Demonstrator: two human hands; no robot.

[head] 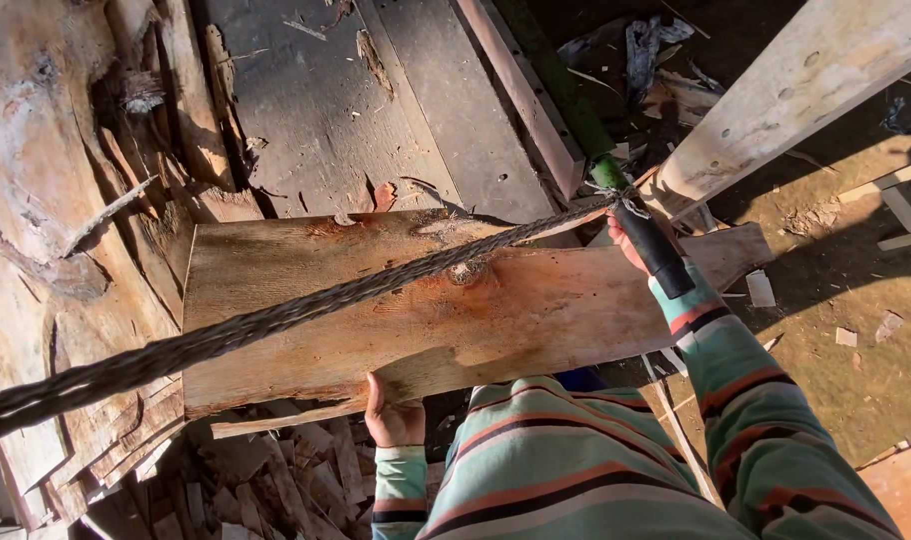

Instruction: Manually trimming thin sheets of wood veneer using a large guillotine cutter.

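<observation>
Nearest us, our striped sleeves fill the lower right of the head view, teal with orange and dark bands. Below left, a heap of wood scraps (276, 490) and splinters lies in shadow under the work.

The wooden slab (446, 310) lies flat and crosswise in front of us, reddish, rough-edged, bark-toned along its top edge, with a knot near the middle. Our left hand (391, 415) grips its near edge from underneath, thumb up against the wood, fingers curled under and out of sight; clamped on the slab.

Our right hand (636, 245) is at the slab's right end, closed round the black handle (666, 260) of a tool whose green shaft (576, 115) runs up and away to the left. A braided rope (276, 320) crosses the slab on a diagonal, from the lower left corner of the view up to the tool, where it meets the shaft just above our fist.

Further out: grey weathered planks (376, 110) behind the slab, a big worn log surface (36, 200) on the left, a pale timber beam (796, 85) slanting across the upper right. Bare dirt ground (836, 330) on the right, sunlit, littered with small offcuts and chips. Outdoors, hard low sun, long shadows
</observation>
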